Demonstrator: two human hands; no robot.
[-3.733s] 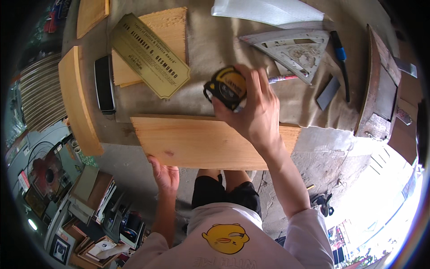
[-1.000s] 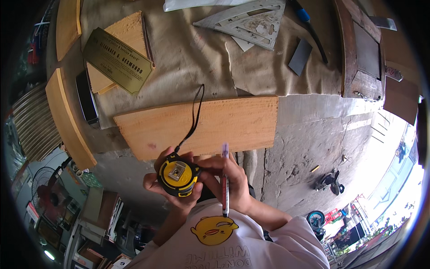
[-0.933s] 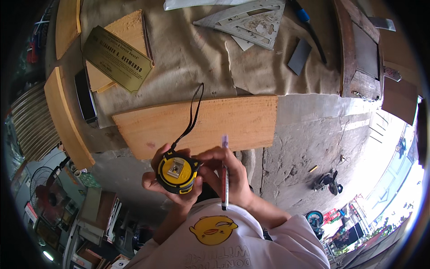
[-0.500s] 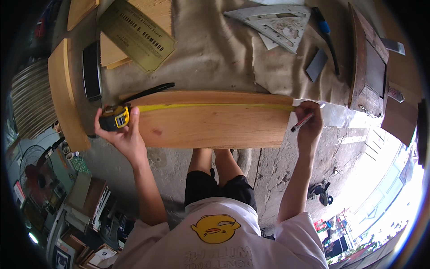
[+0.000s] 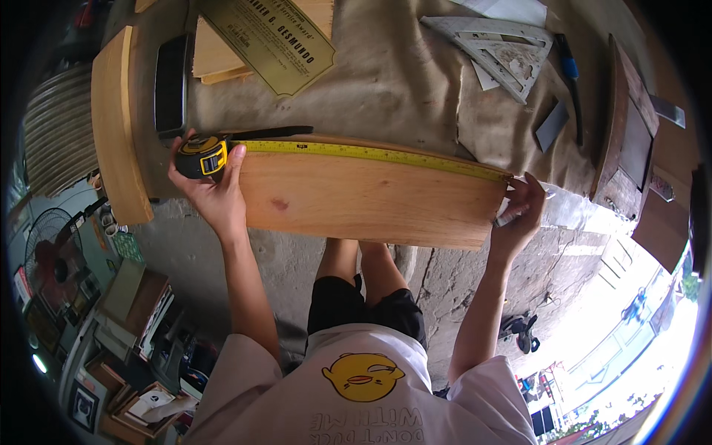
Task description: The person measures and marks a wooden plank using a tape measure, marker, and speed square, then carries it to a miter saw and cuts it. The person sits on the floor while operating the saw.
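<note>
A yellow-and-black tape measure (image 5: 202, 156) sits in my left hand (image 5: 221, 200), the fingers and thumb closed round its case. Its yellow blade (image 5: 371, 153) runs out across a light-brown wooden board (image 5: 371, 196), close to the board's far long edge. At the board's right end, my right hand (image 5: 523, 215) is closed, its fingers at the blade's tip. A pen is in that hand, mostly hidden by the fingers. Just beyond the tape case, a thin black strip (image 5: 274, 133) lies along the board's far edge.
Beyond the board lie a metallic triangular square (image 5: 493, 55), a grey rectangular piece (image 5: 552, 126), a blue-and-black tool (image 5: 569, 68) and a gold plaque (image 5: 285, 55) on wood. A phone (image 5: 170, 85) and a wooden plank (image 5: 119, 133) are at left; a wooden frame (image 5: 629, 126) at right.
The tape blade now lies tilted with its markings facing up. The board's right end has swung nearer to me, and the pen in my right hand is less visible. The whole view has shifted slightly.
</note>
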